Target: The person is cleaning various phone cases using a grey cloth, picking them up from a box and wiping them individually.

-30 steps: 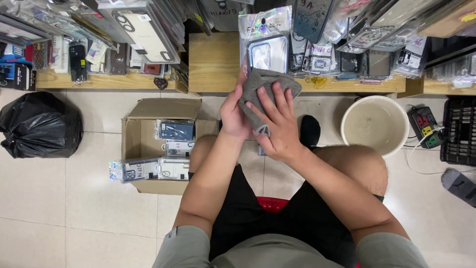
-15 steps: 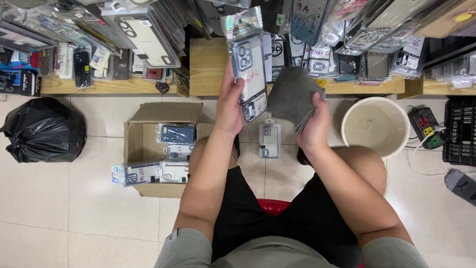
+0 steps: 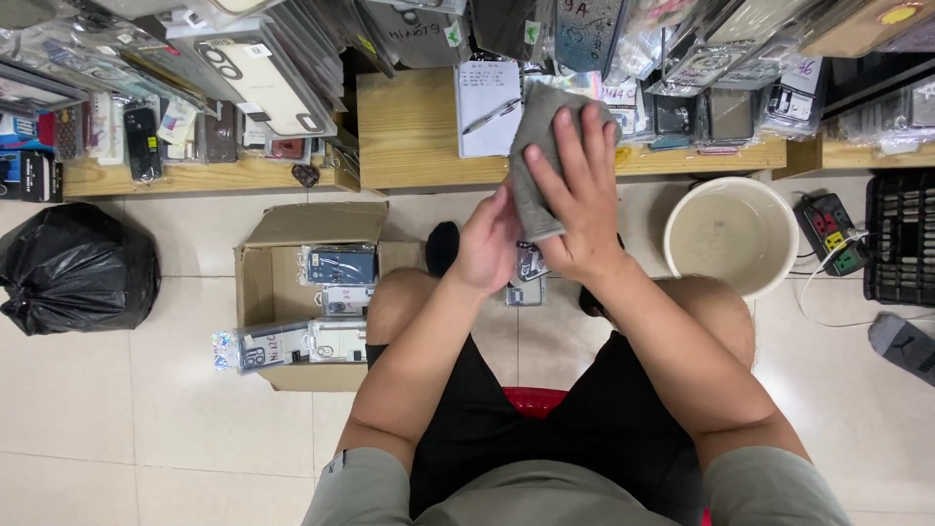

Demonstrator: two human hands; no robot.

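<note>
Rubbing with a grey cloth (image 3: 534, 161), the right hand (image 3: 577, 200) lies flat on top of it with the fingers spread wide. The left hand (image 3: 487, 244) is curled shut under the cloth, pinching a packaged phone case (image 3: 532, 261) that mostly hides behind the cloth. Only its lower end peeks out between the two hands.

Half a second ago the case stood up tall in the left hand and the cloth was held off to the side. Now the cloth covers the case again, so the wiping looks to be going on and not finished.

The hands are up in the air over the person's knees, just in front of the near edge of the wooden shelf (image 3: 409, 136). On that shelf lies a white notepad (image 3: 487, 107) with a pen on it, very near the top of the cloth. More packed cases hang and lean all along the shelf.

On the floor to the left sits an open cardboard box (image 3: 273, 292) with more packed cases in it. Farther left is a black rubbish bag (image 3: 73, 268). To the right stands a pale round bucket (image 3: 730, 234), and past it a power strip (image 3: 833, 229). Another small packet (image 3: 524, 290) lies on the floor between the knees. Nothing blocks the hands.
</note>
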